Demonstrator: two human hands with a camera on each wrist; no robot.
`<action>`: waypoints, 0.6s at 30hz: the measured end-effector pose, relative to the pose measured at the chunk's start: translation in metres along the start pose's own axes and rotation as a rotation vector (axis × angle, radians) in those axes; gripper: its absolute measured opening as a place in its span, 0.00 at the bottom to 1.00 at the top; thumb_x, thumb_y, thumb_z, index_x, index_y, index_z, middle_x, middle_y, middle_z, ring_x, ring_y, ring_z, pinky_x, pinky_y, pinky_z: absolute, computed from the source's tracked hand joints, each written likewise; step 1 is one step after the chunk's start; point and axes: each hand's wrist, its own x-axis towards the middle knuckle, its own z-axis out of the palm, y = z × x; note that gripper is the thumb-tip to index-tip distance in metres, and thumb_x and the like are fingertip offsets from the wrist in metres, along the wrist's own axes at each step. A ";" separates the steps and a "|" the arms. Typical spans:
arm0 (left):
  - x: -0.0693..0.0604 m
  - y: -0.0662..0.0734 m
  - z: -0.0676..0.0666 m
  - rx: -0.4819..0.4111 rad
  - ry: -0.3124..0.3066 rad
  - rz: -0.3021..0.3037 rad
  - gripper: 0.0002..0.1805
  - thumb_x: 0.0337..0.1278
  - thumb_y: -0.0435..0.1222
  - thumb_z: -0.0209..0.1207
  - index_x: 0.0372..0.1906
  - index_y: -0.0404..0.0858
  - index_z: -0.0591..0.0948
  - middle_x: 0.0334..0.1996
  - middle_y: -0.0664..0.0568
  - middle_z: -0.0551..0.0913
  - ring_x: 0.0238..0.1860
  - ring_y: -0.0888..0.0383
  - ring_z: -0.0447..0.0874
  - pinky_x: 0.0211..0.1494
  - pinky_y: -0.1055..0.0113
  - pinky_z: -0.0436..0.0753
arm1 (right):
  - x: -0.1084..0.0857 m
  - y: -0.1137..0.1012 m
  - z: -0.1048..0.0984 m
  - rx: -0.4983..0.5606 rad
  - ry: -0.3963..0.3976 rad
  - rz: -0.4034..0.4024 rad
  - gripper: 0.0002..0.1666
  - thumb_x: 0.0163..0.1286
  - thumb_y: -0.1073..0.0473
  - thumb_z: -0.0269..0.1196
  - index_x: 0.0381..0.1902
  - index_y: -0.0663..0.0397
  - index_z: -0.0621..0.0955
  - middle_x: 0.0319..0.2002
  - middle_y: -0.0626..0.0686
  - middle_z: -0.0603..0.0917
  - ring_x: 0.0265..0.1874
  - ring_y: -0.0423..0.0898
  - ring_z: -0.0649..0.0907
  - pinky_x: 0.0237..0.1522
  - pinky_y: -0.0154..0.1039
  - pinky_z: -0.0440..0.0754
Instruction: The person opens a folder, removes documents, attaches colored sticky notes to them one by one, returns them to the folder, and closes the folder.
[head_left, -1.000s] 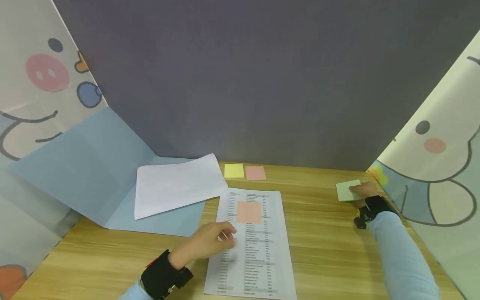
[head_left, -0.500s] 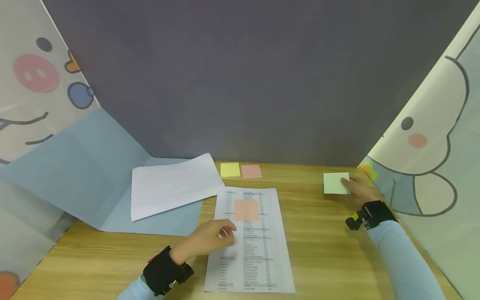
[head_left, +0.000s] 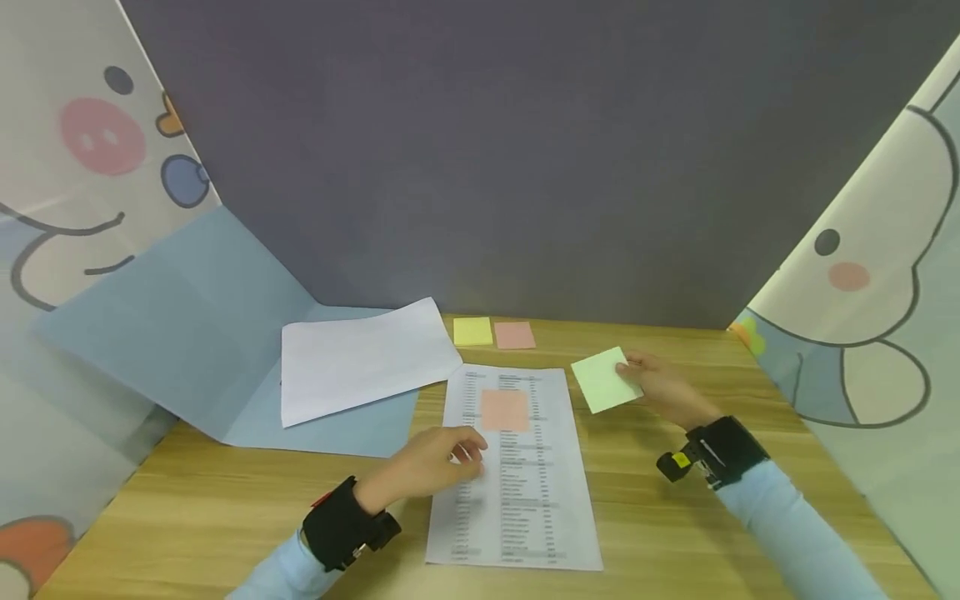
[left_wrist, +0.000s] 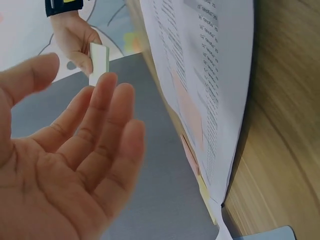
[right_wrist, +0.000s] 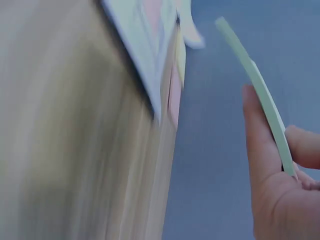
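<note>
My right hand point(head_left: 667, 392) pinches a pale green sticky-note pad point(head_left: 603, 380) by its edge, above the table to the right of the printed sheet. The right wrist view shows the pad point(right_wrist: 267, 107) edge-on between thumb and fingers. My left hand point(head_left: 423, 463), holding nothing, hovers over the left part of the printed sheet point(head_left: 525, 500); in the left wrist view its fingers point(left_wrist: 107, 125) are relaxed and slightly bent. A pink sticky note point(head_left: 505, 410) lies on the upper part of that sheet.
At the left, an open blue folder point(head_left: 187, 325) leans up against the wall, with white paper point(head_left: 367, 358) on it. Yellow point(head_left: 472, 331) and pink point(head_left: 514, 335) pads lie at the table's back edge, by a grey panel point(head_left: 480, 158). Patterned walls stand at both sides.
My right hand has lifted the green pad off the table at the far right and carried it left, toward the printed sheet. My left hand has stayed over the sheet.
</note>
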 end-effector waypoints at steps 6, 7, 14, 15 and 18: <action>0.016 -0.001 -0.004 -0.110 0.056 0.003 0.13 0.58 0.36 0.55 0.47 0.37 0.78 0.41 0.54 0.81 0.42 0.57 0.79 0.44 0.66 0.77 | 0.000 -0.014 0.057 0.017 -0.146 -0.039 0.30 0.72 0.55 0.49 0.64 0.68 0.61 0.39 0.52 0.79 0.36 0.44 0.79 0.42 0.40 0.77; 0.021 -0.002 -0.005 -0.140 0.069 -0.001 0.13 0.58 0.36 0.55 0.47 0.37 0.78 0.42 0.53 0.81 0.44 0.56 0.79 0.45 0.65 0.78 | 0.000 -0.017 0.065 0.008 -0.170 -0.043 0.30 0.71 0.55 0.49 0.64 0.68 0.61 0.39 0.52 0.79 0.36 0.44 0.79 0.41 0.40 0.77; 0.040 -0.010 -0.005 -0.325 0.012 -0.060 0.19 0.58 0.42 0.56 0.49 0.33 0.77 0.41 0.47 0.82 0.43 0.52 0.81 0.44 0.62 0.80 | 0.003 -0.030 0.107 -0.021 -0.300 -0.061 0.28 0.69 0.53 0.53 0.62 0.61 0.66 0.37 0.53 0.82 0.34 0.44 0.81 0.39 0.39 0.77; 0.040 -0.012 -0.004 -0.354 -0.010 -0.068 0.18 0.58 0.41 0.56 0.48 0.32 0.78 0.39 0.46 0.83 0.41 0.51 0.82 0.42 0.61 0.81 | 0.004 -0.031 0.111 -0.018 -0.309 -0.068 0.28 0.69 0.53 0.53 0.62 0.62 0.66 0.37 0.52 0.82 0.34 0.44 0.81 0.39 0.39 0.78; 0.037 -0.016 0.000 -0.438 -0.042 -0.085 0.15 0.58 0.38 0.57 0.42 0.29 0.79 0.32 0.44 0.84 0.34 0.47 0.84 0.38 0.59 0.83 | 0.006 -0.031 0.118 0.001 -0.320 -0.081 0.27 0.69 0.54 0.53 0.62 0.63 0.67 0.38 0.52 0.82 0.34 0.43 0.81 0.39 0.39 0.78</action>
